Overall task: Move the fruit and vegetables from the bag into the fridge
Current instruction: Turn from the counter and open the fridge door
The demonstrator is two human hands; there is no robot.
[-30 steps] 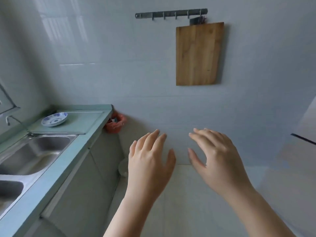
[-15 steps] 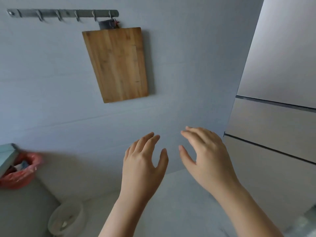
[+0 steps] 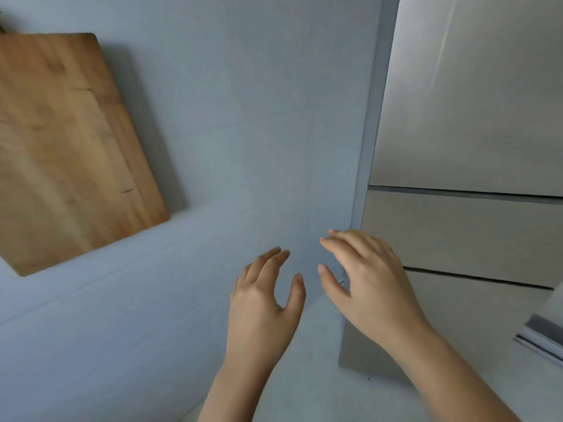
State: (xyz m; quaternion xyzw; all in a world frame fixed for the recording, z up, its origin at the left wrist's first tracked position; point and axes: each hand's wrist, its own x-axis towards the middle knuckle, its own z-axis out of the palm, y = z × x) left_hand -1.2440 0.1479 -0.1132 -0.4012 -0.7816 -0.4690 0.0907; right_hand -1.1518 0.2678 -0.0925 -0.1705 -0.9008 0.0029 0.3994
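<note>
Reaching forward with both hands, up in front of the camera, backs toward the lens, nothing held. On the left hand (image 3: 262,309) the fingers are loosely spread and slightly bent, thumb out to the right; it sits in front of the pale blue-grey wall (image 3: 243,117). On the right hand (image 3: 368,287) the fingers are also apart and gently curved, thumb pointing left toward the other thumb. There is a small gap between the two hands, not touching. The right hand overlaps the left edge of the fridge (image 3: 472,117), about level with the seam between its middle and lower panels. Its fingertips (image 3: 330,242) are near that edge, but contact can't be told from this angle. Bare forearms enter from the bottom of the view.

The fridge fills the right side, silver-grey front, all doors closed: a tall upper door, a shorter middle panel under it, a lower panel below, with dark seams between them. Its left side stands next to the wall. A wooden cutting board (image 3: 70,147) lies flat against the wall at upper left, tilted in view, well apart from both hands and from the fridge. Light floor (image 3: 304,376) shows under the hands. A grey-and-white edge (image 3: 542,336) pokes in at far right, low down; can't tell what it is.
</note>
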